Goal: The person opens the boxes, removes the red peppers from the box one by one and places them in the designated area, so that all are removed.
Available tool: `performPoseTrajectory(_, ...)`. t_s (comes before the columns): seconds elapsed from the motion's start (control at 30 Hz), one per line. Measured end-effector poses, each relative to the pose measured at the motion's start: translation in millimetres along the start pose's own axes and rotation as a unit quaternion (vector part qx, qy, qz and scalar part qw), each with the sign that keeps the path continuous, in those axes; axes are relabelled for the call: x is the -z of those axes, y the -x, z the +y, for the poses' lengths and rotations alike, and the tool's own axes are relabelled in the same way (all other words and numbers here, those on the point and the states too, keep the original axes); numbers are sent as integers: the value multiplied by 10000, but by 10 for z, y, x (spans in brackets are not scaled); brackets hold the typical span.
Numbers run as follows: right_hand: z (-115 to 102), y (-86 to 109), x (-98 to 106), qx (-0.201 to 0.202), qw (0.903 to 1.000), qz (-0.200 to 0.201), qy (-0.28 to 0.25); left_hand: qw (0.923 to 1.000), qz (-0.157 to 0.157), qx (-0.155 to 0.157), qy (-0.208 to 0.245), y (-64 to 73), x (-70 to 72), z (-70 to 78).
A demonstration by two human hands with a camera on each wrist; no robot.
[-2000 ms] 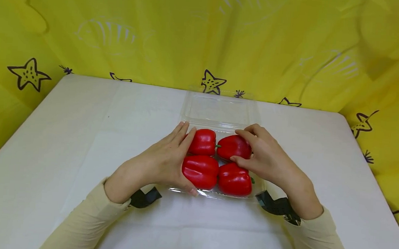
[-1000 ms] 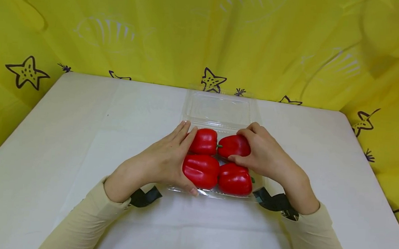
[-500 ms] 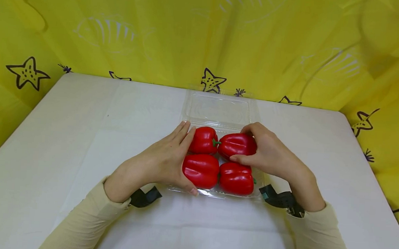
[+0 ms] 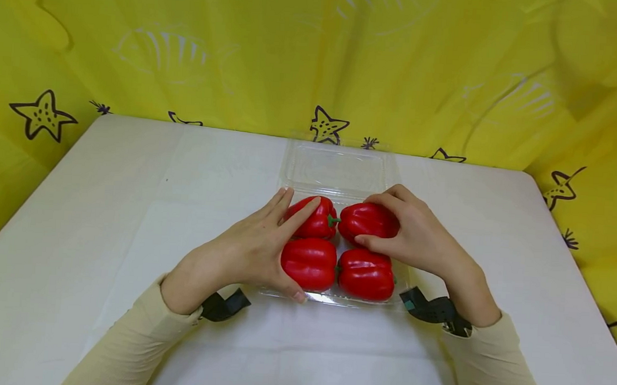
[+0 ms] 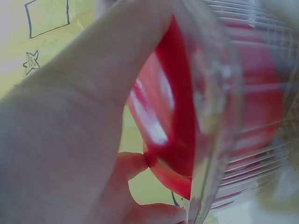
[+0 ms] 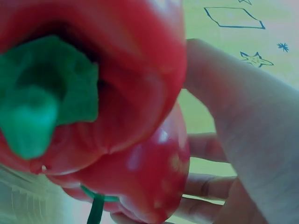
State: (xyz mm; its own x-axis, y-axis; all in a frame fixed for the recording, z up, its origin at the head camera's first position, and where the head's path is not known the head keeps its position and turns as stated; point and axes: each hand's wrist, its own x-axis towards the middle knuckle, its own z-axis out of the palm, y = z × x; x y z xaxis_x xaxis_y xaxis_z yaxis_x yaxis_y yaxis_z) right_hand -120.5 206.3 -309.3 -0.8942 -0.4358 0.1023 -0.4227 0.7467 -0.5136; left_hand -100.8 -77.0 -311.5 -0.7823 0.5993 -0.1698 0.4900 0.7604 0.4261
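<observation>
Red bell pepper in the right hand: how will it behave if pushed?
The red bell pepper may slip, given its glossy skin. Its rounded sides could roll it, though the near-right bell pepper would probably limit that.

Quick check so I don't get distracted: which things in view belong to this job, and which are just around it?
In the job:
right hand, gripping far-right pepper
left hand, touching far-left pepper
near-left pepper
near-right pepper
clear tray, lid open

Just around:
white table
yellow curtain
left strap
right strap
</observation>
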Motion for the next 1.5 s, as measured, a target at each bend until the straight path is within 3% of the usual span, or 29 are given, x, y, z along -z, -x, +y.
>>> performPoseTrajectory(0.13,33,17,18,107,9996,146,-233,10000,-2,6,-37,2,1,4)
performPoseTrajectory(0.4,-23,67,150,-44,9964,402,-747,9999,-104,85,-52,-7,8,26)
performPoseTrajectory(0.63,-100,39,125,-224,9967,-358,-686,9999,-94,103,-73,1,10,10)
performPoseTrajectory(0.77,-110,38,95,-169,9972,-459,-569,9999,-61,89,10,6,3,10)
performPoseTrajectory(0.93,-121,63,128,-69,9980,-306,-548,9998,25,77,186,5,-4,16)
performPoseTrajectory(1.23,-122,102,187,260,9991,304,-107,9998,-111,134,-79,-3,4,24)
performPoseTrajectory(1.5,-131,130,221,486,9968,618,125,9998,-117,170,-63,-1,-1,26)
